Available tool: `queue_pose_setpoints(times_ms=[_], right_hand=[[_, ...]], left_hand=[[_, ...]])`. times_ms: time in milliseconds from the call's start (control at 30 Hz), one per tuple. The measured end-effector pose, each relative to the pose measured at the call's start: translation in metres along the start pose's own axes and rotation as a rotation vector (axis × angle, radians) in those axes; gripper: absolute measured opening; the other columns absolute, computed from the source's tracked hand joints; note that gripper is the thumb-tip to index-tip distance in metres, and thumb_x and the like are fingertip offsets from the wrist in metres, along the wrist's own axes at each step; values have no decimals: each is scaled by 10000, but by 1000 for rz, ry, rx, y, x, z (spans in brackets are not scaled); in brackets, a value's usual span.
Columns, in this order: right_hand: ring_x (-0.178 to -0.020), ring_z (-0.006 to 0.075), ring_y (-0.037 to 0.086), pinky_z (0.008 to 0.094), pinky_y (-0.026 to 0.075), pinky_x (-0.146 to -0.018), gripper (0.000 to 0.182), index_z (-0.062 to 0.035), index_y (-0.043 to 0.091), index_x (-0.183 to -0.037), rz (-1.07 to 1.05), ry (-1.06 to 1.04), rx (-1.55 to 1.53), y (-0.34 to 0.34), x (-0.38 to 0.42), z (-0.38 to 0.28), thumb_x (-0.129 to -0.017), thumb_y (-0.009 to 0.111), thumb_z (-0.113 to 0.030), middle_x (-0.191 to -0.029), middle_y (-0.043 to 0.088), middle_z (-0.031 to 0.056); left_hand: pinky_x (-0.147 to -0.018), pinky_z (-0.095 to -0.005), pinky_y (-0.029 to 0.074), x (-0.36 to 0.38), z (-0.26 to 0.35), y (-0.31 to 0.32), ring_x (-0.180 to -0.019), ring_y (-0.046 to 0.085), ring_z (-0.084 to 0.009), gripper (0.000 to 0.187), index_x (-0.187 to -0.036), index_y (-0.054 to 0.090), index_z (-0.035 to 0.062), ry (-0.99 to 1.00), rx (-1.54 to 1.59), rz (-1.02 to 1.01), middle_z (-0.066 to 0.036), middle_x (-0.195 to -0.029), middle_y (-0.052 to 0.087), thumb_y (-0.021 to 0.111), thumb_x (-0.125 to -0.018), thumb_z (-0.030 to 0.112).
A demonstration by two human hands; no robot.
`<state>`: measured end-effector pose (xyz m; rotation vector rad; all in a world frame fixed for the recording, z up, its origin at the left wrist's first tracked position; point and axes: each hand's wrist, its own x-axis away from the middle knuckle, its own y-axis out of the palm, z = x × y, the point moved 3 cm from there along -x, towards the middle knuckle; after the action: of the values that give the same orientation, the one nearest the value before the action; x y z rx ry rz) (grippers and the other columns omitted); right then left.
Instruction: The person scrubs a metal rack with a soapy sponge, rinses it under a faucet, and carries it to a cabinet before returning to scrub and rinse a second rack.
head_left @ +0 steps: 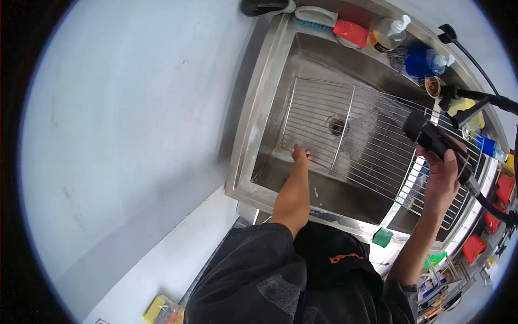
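Note:
A large wire rack (318, 102) lies tilted across the stainless steel sink (345, 197), reaching over the divider at the right. My left hand (301, 154) is closed round the rack's near edge, toward its left end. Above the rack's right part, my right hand (443, 175) is wrapped round a black spray nozzle (431, 137) on a hose. The nozzle head points left, and a faint spray of water seems to spread from it over the wires. Through the rack the drain (336, 125) shows in the basin floor.
Along the sink's back ledge stand a scrub brush (315, 16), a red packet (350, 32), a clear pump bottle (387, 35), a steel scourer (398, 58) and a blue pump bottle (423, 60). A green sponge (382, 237) sits on the front rim. A wall (135, 108) rises at left.

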<state>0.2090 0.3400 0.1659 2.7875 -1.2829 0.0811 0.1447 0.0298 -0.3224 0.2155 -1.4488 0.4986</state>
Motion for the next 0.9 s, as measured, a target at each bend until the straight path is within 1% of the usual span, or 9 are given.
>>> queue_pose_setpoints(times_ms=[33, 167, 267, 367, 400, 467, 667, 833, 900], right_hand=[[-918, 313, 709, 431, 583, -870, 380, 36, 505, -1271, 35, 19, 13, -3, 2, 1, -995, 543, -222, -1109, 644, 179], [-787, 158, 567, 319, 483, -770, 364, 44, 623, -1022, -207, 165, 351, -12, 17, -16, -842, 688, -266, -1003, 650, 130], [-783, 149, 600, 317, 493, -745, 423, 34, 636, -995, -341, 263, 500, -22, 24, -26, -806, 698, -339, -872, 667, 101], [-774, 164, 665, 281, 535, -692, 373, 14, 648, -1078, -109, 169, 500, -41, 27, -17, -893, 709, -304, -894, 708, 125], [-740, 160, 664, 282, 540, -689, 318, -1, 652, -1073, 48, 118, 466, -37, 26, -16, -920, 699, -277, -886, 704, 112], [-714, 157, 663, 282, 544, -686, 297, 7, 645, -1076, 82, 75, 533, -46, 22, -14, -923, 690, -243, -876, 702, 114], [-682, 152, 653, 287, 537, -668, 311, 18, 640, -1080, -401, 260, 663, -63, 25, -19, -918, 692, -241, -879, 698, 127], [-787, 152, 673, 297, 545, -766, 318, 10, 636, -1165, 23, 101, 611, -51, 18, -14, -947, 663, -219, -931, 708, 108], [-777, 155, 671, 295, 542, -759, 300, 14, 635, -1160, 31, 108, 553, -47, 15, -11, -952, 656, -202, -935, 703, 106]], left_hand=[[-422, -289, 309, -5, 0, 0, -511, 470, -161, 304, -1015, 468, 74, 5, 5, -90, -59, -726, 506, 456, -998, 377], [-413, -299, 307, 9, 5, 0, -501, 453, -160, 318, -923, 462, 80, -40, -67, -33, -51, -668, 485, 438, -1000, 388], [-410, -300, 313, -30, -10, 0, -503, 448, -160, 332, -897, 466, 72, 106, 145, -41, -48, -651, 470, 418, -997, 385], [-412, -294, 322, 22, 4, 6, -509, 449, -161, 348, -906, 471, 73, -14, -103, 47, -51, -665, 469, 405, -1000, 402], [-412, -294, 320, 19, 5, 5, -509, 451, -162, 351, -909, 469, 75, -18, -86, 20, -50, -661, 467, 402, -1002, 407], [-413, -293, 315, 1, 1, 3, -507, 454, -163, 356, -914, 466, 80, -27, -49, -40, -47, -654, 463, 396, -1005, 418], [-401, -297, 293, 17, 3, 4, -497, 439, -160, 456, -835, 450, 83, -49, -99, -41, -42, -607, 458, 430, -1020, 499], [-413, -297, 313, 8, -2, 6, -488, 435, -162, 437, -881, 465, 80, -52, -120, -68, -44, -591, 469, 491, -1015, 496], [-419, -299, 348, 15, -2, 7, -507, 482, -174, 422, -930, 479, 72, -26, -132, -69, -57, -629, 505, 516, -1007, 485]])
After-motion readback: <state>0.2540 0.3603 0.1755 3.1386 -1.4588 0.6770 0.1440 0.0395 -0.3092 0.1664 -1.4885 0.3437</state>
